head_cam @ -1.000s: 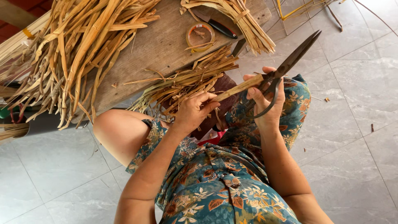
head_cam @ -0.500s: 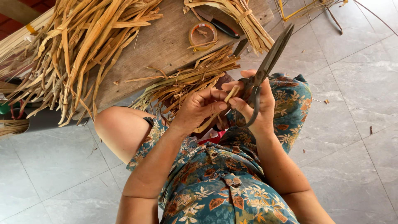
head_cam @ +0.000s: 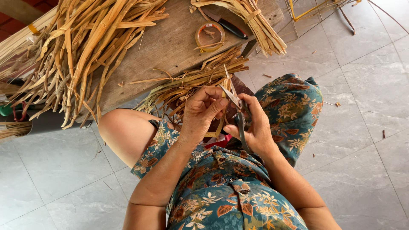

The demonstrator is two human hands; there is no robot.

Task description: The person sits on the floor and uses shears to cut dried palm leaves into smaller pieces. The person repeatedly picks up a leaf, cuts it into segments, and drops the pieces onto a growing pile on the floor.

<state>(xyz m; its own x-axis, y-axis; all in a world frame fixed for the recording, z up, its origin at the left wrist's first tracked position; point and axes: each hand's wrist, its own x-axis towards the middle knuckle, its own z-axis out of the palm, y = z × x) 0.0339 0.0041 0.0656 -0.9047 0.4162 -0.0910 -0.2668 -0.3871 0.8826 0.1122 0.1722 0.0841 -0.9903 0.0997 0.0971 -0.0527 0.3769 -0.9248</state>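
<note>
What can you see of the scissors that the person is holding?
The scissors are of dull grey metal, with long thin blades and looped handles. They point up and away from the body, towards the wooden bench. The blades look nearly closed near the tip. The right hand grips the handles, partly hiding them. The left hand holds a pale dried plant strip beside the blades; whether strip and blades touch cannot be told.

You have two hands in view: left hand (head_cam: 200, 111), right hand (head_cam: 254, 127). One pair of scissors (head_cam: 237, 105). One strip (head_cam: 218, 124) between the hands. One roll of tape (head_cam: 210, 35). One knife (head_cam: 226, 24). One tabletop (head_cam: 170, 47). Three heaps of dried strips: large pile (head_cam: 81, 47), tied bundle (head_cam: 251, 21), loose bundle (head_cam: 191, 81).
</note>
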